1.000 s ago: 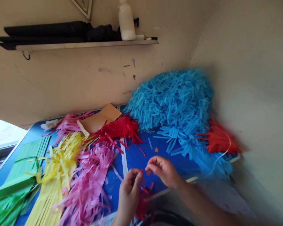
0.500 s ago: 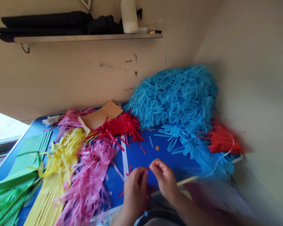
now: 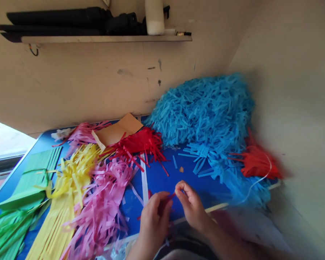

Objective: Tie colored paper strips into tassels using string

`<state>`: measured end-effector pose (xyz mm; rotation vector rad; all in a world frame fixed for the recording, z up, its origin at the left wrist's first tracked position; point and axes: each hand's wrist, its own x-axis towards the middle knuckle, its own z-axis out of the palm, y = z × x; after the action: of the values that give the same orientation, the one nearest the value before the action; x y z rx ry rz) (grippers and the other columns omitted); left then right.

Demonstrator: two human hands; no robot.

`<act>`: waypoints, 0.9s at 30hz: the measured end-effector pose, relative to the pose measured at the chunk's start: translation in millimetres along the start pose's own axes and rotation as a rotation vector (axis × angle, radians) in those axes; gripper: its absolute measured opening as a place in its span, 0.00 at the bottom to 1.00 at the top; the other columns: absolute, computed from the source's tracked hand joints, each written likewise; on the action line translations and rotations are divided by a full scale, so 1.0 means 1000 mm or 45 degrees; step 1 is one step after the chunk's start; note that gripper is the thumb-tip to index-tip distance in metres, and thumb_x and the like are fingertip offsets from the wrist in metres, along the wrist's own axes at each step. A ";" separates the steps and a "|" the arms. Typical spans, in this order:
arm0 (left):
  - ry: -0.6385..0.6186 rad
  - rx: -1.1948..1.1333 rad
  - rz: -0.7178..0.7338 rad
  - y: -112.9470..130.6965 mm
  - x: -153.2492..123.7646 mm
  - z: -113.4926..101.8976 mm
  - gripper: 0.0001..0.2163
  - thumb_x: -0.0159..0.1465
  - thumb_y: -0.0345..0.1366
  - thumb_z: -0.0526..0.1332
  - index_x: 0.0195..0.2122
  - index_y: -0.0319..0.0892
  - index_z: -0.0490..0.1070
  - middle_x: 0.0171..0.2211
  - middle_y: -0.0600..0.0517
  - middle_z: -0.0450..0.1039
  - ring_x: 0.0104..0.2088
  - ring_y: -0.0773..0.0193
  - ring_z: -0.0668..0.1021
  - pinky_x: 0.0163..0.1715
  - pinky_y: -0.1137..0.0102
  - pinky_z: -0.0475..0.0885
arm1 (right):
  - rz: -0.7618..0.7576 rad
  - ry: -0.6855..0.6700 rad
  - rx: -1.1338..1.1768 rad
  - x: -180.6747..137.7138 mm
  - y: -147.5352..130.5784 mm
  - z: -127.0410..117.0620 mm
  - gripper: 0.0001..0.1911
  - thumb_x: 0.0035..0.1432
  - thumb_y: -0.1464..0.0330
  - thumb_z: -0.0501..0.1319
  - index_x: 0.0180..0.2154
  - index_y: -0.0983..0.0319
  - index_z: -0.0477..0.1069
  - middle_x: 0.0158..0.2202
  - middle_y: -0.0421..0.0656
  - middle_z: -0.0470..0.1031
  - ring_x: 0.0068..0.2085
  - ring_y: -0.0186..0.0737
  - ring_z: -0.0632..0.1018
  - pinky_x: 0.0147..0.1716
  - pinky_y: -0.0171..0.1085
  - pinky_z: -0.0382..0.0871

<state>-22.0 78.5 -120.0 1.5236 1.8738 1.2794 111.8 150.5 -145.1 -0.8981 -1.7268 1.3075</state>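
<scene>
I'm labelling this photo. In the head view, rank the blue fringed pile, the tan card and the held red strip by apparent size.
1. Blue fringed pile
2. Tan card
3. Held red strip, partly hidden

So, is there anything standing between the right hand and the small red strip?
No, nothing visible stands in the way: the right hand appears to pinch one end of the red strip, which spans the gap from the left hand. The strip's other end is hidden.
</scene>
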 end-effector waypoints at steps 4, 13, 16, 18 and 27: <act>0.050 -0.029 -0.143 0.002 0.000 0.000 0.05 0.62 0.37 0.61 0.30 0.44 0.74 0.22 0.57 0.75 0.20 0.68 0.75 0.22 0.76 0.70 | -0.055 0.042 -0.060 -0.002 -0.001 0.001 0.08 0.68 0.65 0.54 0.36 0.59 0.67 0.35 0.40 0.70 0.39 0.36 0.72 0.42 0.33 0.65; -0.059 -0.178 -0.115 0.000 0.003 -0.002 0.04 0.60 0.37 0.65 0.33 0.44 0.76 0.27 0.54 0.79 0.26 0.66 0.79 0.27 0.75 0.73 | 0.023 -0.070 0.164 0.002 -0.004 -0.016 0.08 0.61 0.63 0.64 0.31 0.59 0.72 0.31 0.38 0.73 0.35 0.35 0.74 0.38 0.33 0.67; -0.113 -0.156 0.034 0.000 0.008 -0.006 0.06 0.58 0.37 0.68 0.36 0.44 0.76 0.31 0.53 0.80 0.31 0.64 0.81 0.32 0.74 0.74 | 0.065 -0.042 0.269 0.001 -0.002 -0.017 0.10 0.57 0.63 0.68 0.27 0.59 0.72 0.28 0.37 0.73 0.32 0.34 0.74 0.36 0.32 0.66; -0.166 -0.148 0.108 0.001 0.011 -0.009 0.02 0.61 0.36 0.66 0.33 0.45 0.76 0.29 0.54 0.79 0.29 0.66 0.80 0.30 0.75 0.73 | 0.084 -0.072 0.294 0.001 -0.002 -0.018 0.11 0.56 0.62 0.68 0.26 0.59 0.73 0.27 0.37 0.73 0.32 0.34 0.74 0.35 0.32 0.67; 0.005 0.015 0.294 0.000 0.011 -0.010 0.02 0.62 0.33 0.65 0.37 0.44 0.76 0.33 0.52 0.79 0.32 0.67 0.81 0.32 0.76 0.76 | 0.048 -0.085 0.172 0.000 -0.007 -0.023 0.06 0.58 0.61 0.68 0.34 0.56 0.79 0.34 0.40 0.80 0.36 0.36 0.78 0.40 0.33 0.70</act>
<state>-32.8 84.4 -112.7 1.7870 1.7497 1.3714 131.3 158.3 -134.1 -0.8214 -1.6570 1.4756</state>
